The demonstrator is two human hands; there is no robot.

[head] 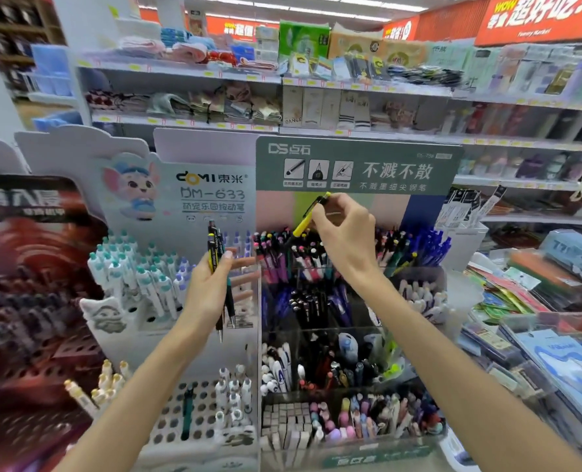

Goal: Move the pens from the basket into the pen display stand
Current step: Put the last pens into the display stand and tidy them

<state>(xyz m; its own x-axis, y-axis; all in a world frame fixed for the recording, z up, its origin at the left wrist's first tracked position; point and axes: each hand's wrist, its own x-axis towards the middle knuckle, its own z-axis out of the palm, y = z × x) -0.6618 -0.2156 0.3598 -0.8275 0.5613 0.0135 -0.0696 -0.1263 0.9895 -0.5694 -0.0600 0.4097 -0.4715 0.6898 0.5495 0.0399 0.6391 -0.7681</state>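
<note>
The yellow pen (308, 218) is pinched near its upper end between the thumb and fingertips of the right hand (345, 238). It hangs slanted, clip end up and to the right, tip down and to the left, just above the back row of the stand (350, 335), where many pens stand packed with their caps up. Whether the tip already touches that row cannot be told.

The left hand (209, 284) is raised to the left of the stand, fingers curled round a bundle (219, 267) of dark and yellow pens held nearly upright. Their tops stick out above the thumb and their tips hang below the palm. How many pens are in the bundle is hard to count; they overlap.

The stand is a clear, stepped case with a green header card (357, 163) behind it. Its lower tiers hold blue, black and pastel pens, blurred at the front edge. The right forearm crosses its right side and hides part of it.

To the left stands a white display (167, 335) with teal-capped pens and rows of holes. The basket is not visible. Shelves (282, 80) behind are soft and out of focus.
</note>
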